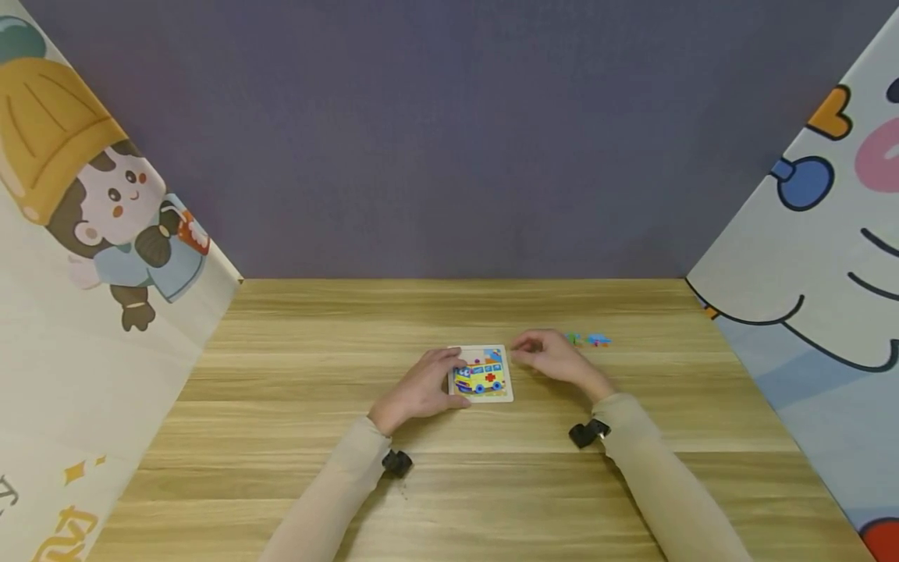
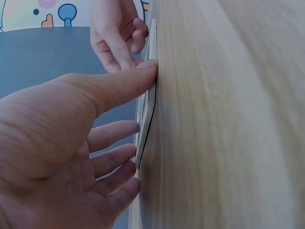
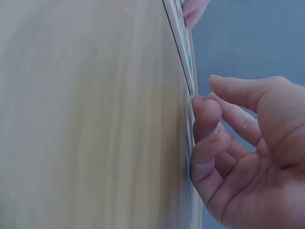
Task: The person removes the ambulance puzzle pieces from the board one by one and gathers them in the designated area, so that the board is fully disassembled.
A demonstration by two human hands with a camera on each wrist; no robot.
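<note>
A small square jigsaw puzzle (image 1: 485,384) in a pale frame lies on the wooden table, showing a yellow ambulance with a red cross. The upper left of its picture area is pale and bare. My left hand (image 1: 428,384) holds the frame at its left side, the thumb along the near edge and fingers over the far part. In the left wrist view the thumb of that left hand (image 2: 52,138) touches the frame's edge. Just off the right edge is my right hand (image 1: 551,355). In the right wrist view, the right hand (image 3: 248,148) has loosely bent fingers, with nothing visible between them.
Small blue and green puzzle pieces (image 1: 598,340) lie beyond the right hand, partly near its knuckles. The wooden table (image 1: 449,484) meets a dark back wall (image 1: 449,140). Printed side panels (image 1: 794,257) stand left and right. Both wrists carry small black cameras (image 1: 398,464).
</note>
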